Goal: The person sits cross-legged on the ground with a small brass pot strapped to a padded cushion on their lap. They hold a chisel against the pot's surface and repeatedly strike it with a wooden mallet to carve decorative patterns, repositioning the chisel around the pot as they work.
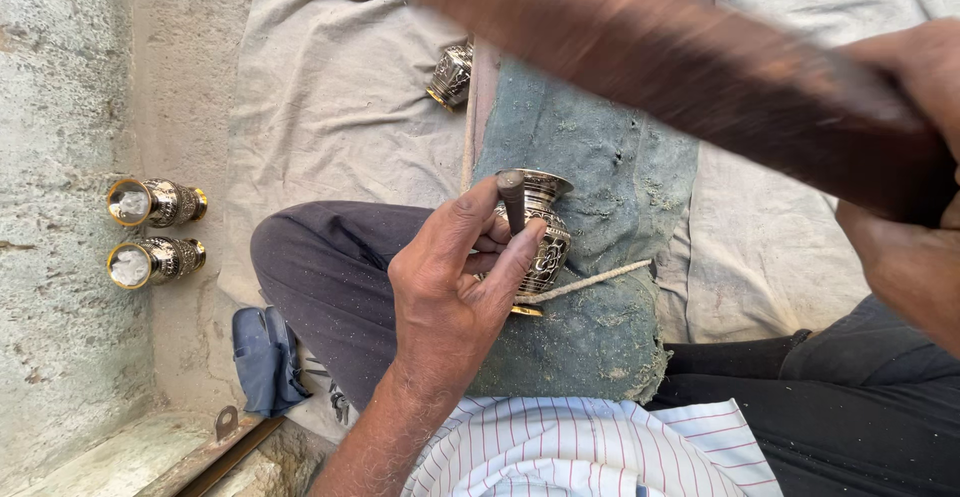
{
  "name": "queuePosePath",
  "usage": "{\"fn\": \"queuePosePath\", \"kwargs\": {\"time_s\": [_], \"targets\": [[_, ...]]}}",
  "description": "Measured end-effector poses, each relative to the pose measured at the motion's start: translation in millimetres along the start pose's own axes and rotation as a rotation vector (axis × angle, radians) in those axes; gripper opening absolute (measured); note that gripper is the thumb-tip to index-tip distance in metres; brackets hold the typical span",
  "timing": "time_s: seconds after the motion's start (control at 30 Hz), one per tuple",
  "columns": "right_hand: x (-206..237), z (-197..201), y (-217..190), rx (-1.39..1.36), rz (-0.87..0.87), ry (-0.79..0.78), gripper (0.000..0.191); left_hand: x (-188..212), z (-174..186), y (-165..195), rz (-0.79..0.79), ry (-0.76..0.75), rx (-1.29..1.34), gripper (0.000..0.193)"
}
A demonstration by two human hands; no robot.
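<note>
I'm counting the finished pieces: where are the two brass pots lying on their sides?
In the head view, the two brass pots lie one above the other at the far left on the concrete floor, beyond the grey cloth and left of the person's knee.

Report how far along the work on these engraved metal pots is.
Done, by the look of it: two engraved pots lie together at the left, and another pot lies on the cloth. In hand: the left hand holds a punch against a brass pot; the right hand raises a blurred wooden mallet. What remains cannot be told.
</note>
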State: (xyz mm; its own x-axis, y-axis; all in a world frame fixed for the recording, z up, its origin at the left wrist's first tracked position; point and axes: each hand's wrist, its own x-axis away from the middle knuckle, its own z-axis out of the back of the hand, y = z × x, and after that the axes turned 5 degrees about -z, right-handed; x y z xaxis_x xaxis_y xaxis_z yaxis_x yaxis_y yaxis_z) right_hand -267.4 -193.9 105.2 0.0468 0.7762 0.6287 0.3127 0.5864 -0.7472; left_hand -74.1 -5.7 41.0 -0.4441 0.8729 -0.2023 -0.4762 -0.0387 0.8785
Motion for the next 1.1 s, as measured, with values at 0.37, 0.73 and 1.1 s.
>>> {"fn": "queuePosePath", "kwargs": {"time_s": [0.37,0.73,1.1], "targets": [[-2,29,2,1.766,1.152,-0.495,0.039,-3,3,-7,-0.056,-0.082,-0.046,0.043],[11,13,2,1.876,0.948,-0.466,0.04,-9,10,-4,-0.033,-0.15,-0.045,0.043],[10,8,4,1.816,0.94,-0.483,0.045,-16,15,-2,-0.058,-0.203,-0.033,0.046]]}}
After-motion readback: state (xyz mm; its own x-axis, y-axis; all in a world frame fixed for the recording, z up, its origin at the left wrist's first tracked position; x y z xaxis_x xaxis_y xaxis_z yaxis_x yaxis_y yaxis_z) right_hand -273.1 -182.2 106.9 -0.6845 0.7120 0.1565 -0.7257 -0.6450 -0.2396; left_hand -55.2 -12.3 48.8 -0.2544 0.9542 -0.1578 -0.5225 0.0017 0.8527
